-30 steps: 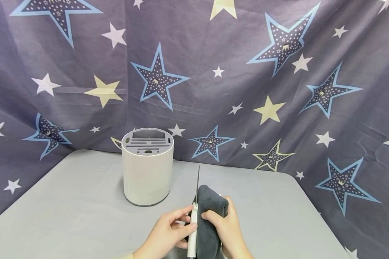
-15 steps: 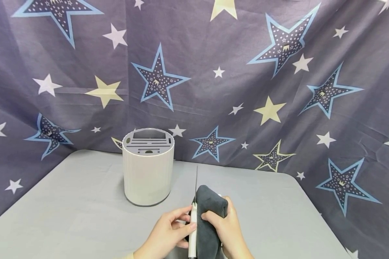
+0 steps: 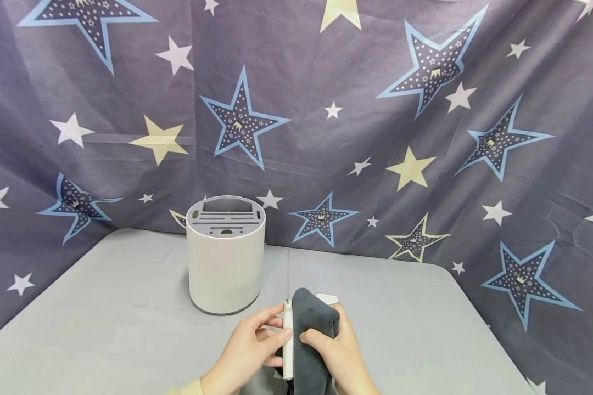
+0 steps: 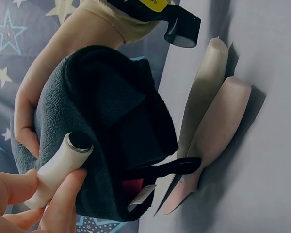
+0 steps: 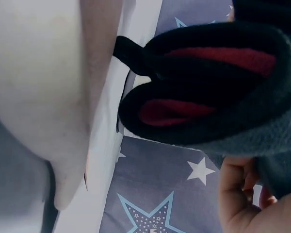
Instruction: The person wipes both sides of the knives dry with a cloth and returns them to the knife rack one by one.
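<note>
My left hand holds a knife by its white handle, thumb and fingers on either side. The thin blade points away, seen nearly edge-on. Right beside it, my right hand grips a folded dark grey cloth, thumb on top. In the left wrist view the butt of the white handle stands before the cloth, which has a black loop. Red lining shows inside the folds in the right wrist view.
A white knife block with a slotted grey top stands at the left rear of the grey table. A white-handled knife and a pink-handled one lie on the table. A small white object shows behind my right hand.
Both hands, with the knife and cloth, have moved slightly left. The blade has turned to a thinner edge-on line. The white object behind the right hand shows more.
</note>
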{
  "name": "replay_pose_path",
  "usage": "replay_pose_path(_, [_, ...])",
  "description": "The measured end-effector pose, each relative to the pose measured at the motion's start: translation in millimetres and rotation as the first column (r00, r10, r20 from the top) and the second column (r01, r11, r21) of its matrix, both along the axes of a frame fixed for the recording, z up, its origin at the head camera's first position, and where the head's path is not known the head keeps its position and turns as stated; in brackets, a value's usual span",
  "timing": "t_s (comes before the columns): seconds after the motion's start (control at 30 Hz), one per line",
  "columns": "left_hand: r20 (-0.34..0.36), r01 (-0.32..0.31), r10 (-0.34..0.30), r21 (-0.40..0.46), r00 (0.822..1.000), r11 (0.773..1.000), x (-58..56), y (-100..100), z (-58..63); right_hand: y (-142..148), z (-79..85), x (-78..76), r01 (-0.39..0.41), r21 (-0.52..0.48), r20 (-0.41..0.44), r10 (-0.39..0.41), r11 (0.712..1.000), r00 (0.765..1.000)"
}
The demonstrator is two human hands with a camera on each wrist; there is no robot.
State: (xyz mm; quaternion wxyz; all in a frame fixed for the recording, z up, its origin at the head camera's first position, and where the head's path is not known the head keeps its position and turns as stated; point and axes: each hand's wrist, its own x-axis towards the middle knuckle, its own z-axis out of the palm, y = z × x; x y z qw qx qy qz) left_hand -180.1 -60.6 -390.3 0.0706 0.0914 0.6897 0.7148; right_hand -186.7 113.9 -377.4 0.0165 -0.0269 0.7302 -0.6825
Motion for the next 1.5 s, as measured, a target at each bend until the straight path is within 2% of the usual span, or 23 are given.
replay_pose_path(0.33, [-0.008, -0.078, 0.078, 0.0, 0.997, 0.997, -1.9, -1.6, 2.5, -1.5, -3.6, 0.0, -0.044, -0.008, 0.003, 0.044, 0.999, 0.999])
replay_pose_path(0.6, [-0.003, -0.091, 0.091, 0.007, 0.996, 0.996, -3.3, -2.3, 3.4, -2.3, -3.2, -0.1, -0.058, -0.012, 0.002, 0.058, 0.998, 0.998])
replay_pose_path(0.93, [0.002, -0.045, 0.045, -0.029, 0.999, 0.999, -1.8, -2.9, 6.8, -2.9, 0.7, -3.1, -0.021, -0.046, 0.023, 0.022, 0.999, 1.0])
replay_pose_path(1.23, [0.015, 0.037, -0.037, -0.018, 0.999, 0.999, 0.2, -1.7, 6.9, -0.7, 4.2, -6.7, -0.004, -0.052, 0.016, 0.005, 0.999, 1.0])
replay_pose_path(1.5, [0.004, 0.108, -0.108, -0.006, 0.994, 0.994, 3.9, -0.7, 5.4, 1.4, 5.6, -12.0, 0.012, -0.103, 0.045, -0.007, 0.995, 0.999])
